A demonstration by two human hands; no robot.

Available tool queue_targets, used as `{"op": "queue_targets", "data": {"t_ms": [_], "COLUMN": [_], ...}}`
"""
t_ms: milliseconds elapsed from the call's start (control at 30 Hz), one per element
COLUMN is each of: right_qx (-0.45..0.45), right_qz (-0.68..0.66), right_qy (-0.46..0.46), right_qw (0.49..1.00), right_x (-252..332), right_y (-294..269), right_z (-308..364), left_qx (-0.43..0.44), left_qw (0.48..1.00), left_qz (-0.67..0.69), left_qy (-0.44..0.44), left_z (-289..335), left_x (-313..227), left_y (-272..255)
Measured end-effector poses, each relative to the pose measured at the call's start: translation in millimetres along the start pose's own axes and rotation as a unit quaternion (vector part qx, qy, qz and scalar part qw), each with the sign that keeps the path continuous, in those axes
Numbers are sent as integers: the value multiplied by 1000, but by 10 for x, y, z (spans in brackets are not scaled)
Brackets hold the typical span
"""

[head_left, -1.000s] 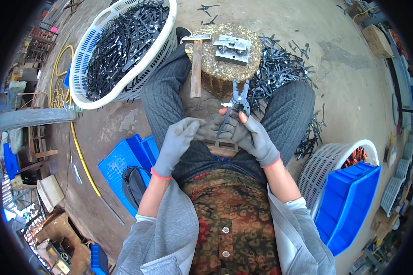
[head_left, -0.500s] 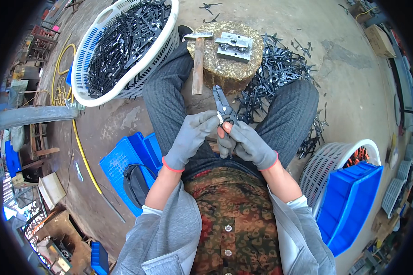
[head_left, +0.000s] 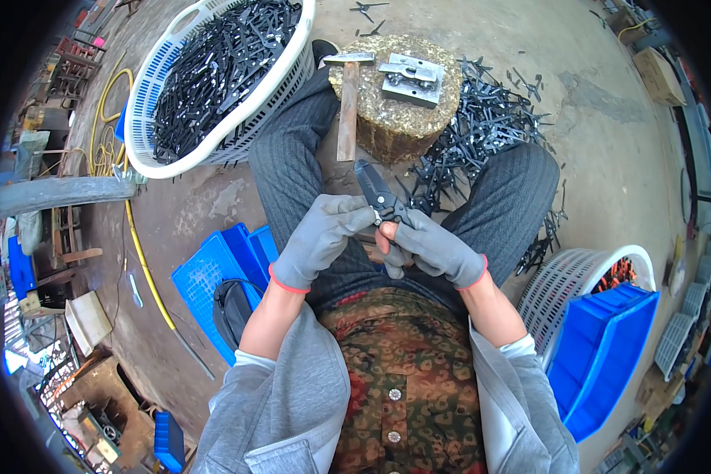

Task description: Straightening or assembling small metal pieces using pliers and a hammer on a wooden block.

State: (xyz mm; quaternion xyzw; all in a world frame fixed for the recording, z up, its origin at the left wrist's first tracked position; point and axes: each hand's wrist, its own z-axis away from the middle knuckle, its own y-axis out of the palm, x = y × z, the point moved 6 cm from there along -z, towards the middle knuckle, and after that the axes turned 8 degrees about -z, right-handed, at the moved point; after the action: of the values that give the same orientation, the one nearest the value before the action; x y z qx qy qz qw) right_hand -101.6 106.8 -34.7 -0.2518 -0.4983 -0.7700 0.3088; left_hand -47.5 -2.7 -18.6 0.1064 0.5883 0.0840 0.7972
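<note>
Fingers of both gloved hands close together on one dark pair of pliers (head_left: 381, 192) held over the lap: the left hand (head_left: 317, 239) pinches it from the nine o'clock side, the right hand (head_left: 430, 247) grips its lower end from four o'clock, with a bare fingertip showing through the glove. The tool's closed, pointed head aims toward twelve o'clock, at the block.

At eleven o'clock from the hands sits a big white laundry-style basket (head_left: 155, 93), heaped with dark metal tool parts. At four o'clock, well apart, a blue plastic bin (head_left: 603, 347) lies against a smaller white basket (head_left: 562, 282) that holds orange-handled pieces. At eight o'clock a blue crate (head_left: 205, 278) rests on the floor beside the left thigh, a dark strap lying on it.

At twelve o'clock, between the knees, stands a round stump block (head_left: 399, 118). A hammer (head_left: 348, 103) lies across its left edge, handle pointing back toward the hands, and a grey metal jig (head_left: 410, 79) sits on its top. At one o'clock a loose pile of dark tool parts (head_left: 482, 126) spreads over the concrete floor beside the block and the right knee.
</note>
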Motion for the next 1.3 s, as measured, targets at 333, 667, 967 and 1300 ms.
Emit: {"op": "queue_targets", "data": {"t_ms": [333,667,967,1300], "right_qx": [-87,-294,-307,-128], "right_qz": [10,176,738,32], "right_qy": [-48,-129,-24,-109], "right_qw": [995,931,600,985], "right_x": [35,1398,1668,1127], "right_y": [-339,-1493,-1607,-792], "right_z": [-84,-315,-531,-72], "left_qx": [-65,-109,-123,-119], "left_qw": [996,991,988,986], "left_qz": [56,80,89,113], "left_qy": [6,0,-21,17], "left_z": [-228,-204,-228,-224], "left_x": [234,375,369,137], "left_y": [-92,-264,-284,-281]}}
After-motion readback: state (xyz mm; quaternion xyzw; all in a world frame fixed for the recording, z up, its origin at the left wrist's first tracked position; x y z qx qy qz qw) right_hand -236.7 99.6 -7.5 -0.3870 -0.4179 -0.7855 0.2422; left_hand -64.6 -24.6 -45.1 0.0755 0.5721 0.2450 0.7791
